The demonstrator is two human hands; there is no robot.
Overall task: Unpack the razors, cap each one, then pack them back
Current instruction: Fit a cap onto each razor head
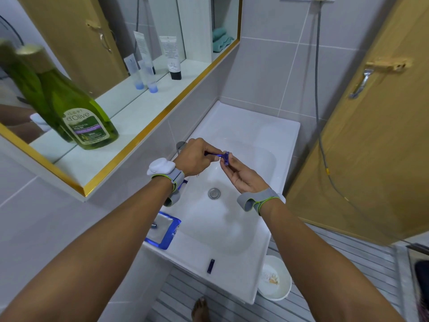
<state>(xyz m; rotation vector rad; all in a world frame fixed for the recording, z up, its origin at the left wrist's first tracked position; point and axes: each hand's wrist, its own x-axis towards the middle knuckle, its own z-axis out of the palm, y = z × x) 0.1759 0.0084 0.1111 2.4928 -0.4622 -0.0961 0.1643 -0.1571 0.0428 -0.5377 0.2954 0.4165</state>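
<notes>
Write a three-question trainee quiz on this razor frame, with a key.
1. True or false: the left hand grips the razor by its handle.
2. Where on the sink does the small dark-blue piece lie? A) in the basin B) on the front rim C) beside the drain
3. Fill in: the blue pack lies on the sink's ____ rim.
Key: 1 true; 2 B; 3 left.
</notes>
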